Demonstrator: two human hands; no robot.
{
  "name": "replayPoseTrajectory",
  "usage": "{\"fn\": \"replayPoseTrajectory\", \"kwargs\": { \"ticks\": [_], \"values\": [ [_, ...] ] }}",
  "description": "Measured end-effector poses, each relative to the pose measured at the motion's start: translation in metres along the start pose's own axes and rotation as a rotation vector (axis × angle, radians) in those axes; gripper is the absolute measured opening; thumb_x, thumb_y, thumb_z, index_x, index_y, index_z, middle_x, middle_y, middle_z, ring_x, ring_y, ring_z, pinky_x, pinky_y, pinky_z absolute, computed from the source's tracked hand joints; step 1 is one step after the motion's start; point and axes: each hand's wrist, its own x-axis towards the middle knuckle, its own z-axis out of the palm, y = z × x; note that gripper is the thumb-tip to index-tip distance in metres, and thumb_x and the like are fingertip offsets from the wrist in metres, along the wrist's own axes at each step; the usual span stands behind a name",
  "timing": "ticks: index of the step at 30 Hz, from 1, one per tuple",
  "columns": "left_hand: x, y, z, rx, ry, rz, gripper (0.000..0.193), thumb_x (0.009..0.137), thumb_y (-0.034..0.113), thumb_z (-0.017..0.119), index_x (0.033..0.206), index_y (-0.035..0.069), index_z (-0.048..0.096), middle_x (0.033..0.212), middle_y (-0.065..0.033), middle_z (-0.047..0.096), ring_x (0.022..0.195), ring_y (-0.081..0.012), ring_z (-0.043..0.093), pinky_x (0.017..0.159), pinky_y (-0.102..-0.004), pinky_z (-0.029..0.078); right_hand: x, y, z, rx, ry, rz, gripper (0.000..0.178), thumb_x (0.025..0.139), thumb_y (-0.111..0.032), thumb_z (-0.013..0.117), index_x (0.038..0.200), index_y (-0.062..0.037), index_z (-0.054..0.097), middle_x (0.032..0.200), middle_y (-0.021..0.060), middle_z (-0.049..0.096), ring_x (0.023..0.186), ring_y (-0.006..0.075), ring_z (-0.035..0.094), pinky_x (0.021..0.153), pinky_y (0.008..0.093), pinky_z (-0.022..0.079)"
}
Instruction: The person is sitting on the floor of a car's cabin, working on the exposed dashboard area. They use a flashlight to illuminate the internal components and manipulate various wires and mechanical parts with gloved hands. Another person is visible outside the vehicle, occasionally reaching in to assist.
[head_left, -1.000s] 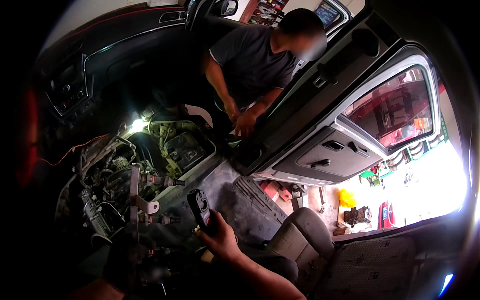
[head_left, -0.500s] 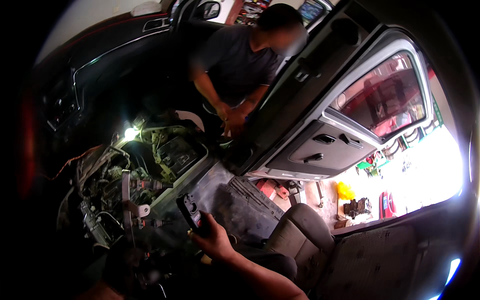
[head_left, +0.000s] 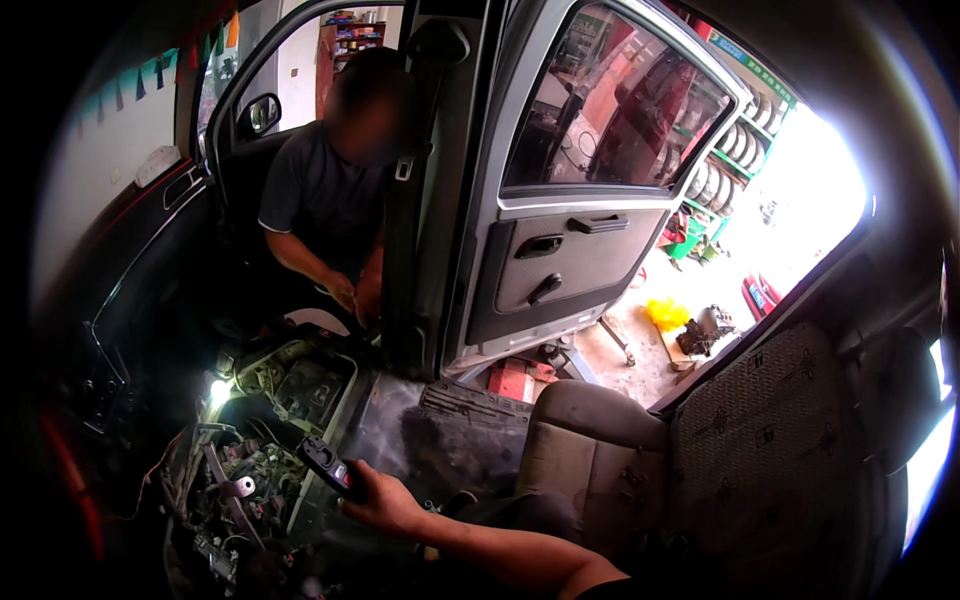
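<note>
Black handheld device (head_left: 325,468) lies in our right hand (head_left: 378,500), held up in front of the right edge of the open engine compartment. To our right stands the largest part of our view, an open vehicle door (head_left: 510,265) with grey trim and a window. Past it we see a green rack (head_left: 752,165) lined with tires. Nearer to us is a grey seat (head_left: 570,440), its patterned backrest beyond. A co-worker (head_left: 310,205) in a dark short-sleeved shirt is on the far side of the engine (head_left: 265,465), which sits exposed ahead of us. On the floor outside rests a yellow bundle (head_left: 668,314). Across the engine runs a metal bracket (head_left: 228,490) with a holed tab, and near its upper end a small lamp (head_left: 219,392) glows white. Our right fingers wrap around the device's lower end; we cannot tell how our left hand is, as it is out of sight.
</note>
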Motion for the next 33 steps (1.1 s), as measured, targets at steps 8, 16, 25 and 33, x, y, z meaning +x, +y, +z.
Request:
{"fn": "replayPoseTrajectory", "kwargs": {
  "ticks": [8, 16, 25, 33],
  "values": [
    [-0.001, 0.006, 0.007, 0.052, -0.036, -0.017, 0.019, 0.077, 0.016, 0.058, 0.092, 0.005, 0.059, 0.072, -0.0055, 0.054, 0.063, -0.0207, 0.059, 0.054, -0.0326, 0.051, 0.000, 0.001, 0.005, 0.011, 0.026, -0.014, 0.065, 0.079, -0.022, 0.071, 0.135, -0.0041, 0.044, 0.103, 0.0220, 0.066, 0.097, 0.0399, 0.066, 0.082, 0.0438, 0.053],
    [-0.024, 0.020, 0.023, -0.104, 0.100, -0.032, 0.019, 0.077, 0.013, 0.056, 0.094, 0.004, 0.058, 0.078, -0.0066, 0.057, 0.065, -0.0220, 0.060, 0.058, -0.0335, 0.053, 0.002, 0.000, 0.007, -0.022, -0.016, 0.043, 0.062, 0.079, -0.020, 0.073, 0.134, -0.0054, 0.047, 0.095, 0.0169, 0.064, 0.084, 0.0277, 0.066, 0.077, 0.0372, 0.052],
    [-0.025, 0.028, 0.014, -0.138, 0.018, -0.023, 0.017, 0.077, 0.006, 0.054, 0.093, 0.004, 0.058, 0.080, -0.0083, 0.059, 0.066, -0.0236, 0.061, 0.058, -0.0351, 0.053, 0.005, -0.003, 0.011, -0.065, -0.046, 0.098, 0.063, 0.078, -0.024, 0.076, 0.131, -0.0041, 0.048, 0.096, 0.0156, 0.064, 0.088, 0.0258, 0.065, 0.080, 0.0360, 0.051],
    [-0.025, 0.031, 0.019, -0.194, -0.053, -0.082, 0.014, 0.080, 0.007, 0.051, 0.092, 0.004, 0.057, 0.079, -0.0079, 0.059, 0.067, -0.0236, 0.060, 0.058, -0.0366, 0.054, 0.007, 0.001, 0.009, -0.057, -0.035, 0.077, 0.060, 0.079, -0.024, 0.075, 0.129, -0.0034, 0.048, 0.093, 0.0152, 0.064, 0.085, 0.0261, 0.065, 0.079, 0.0366, 0.051]
  ]
}}
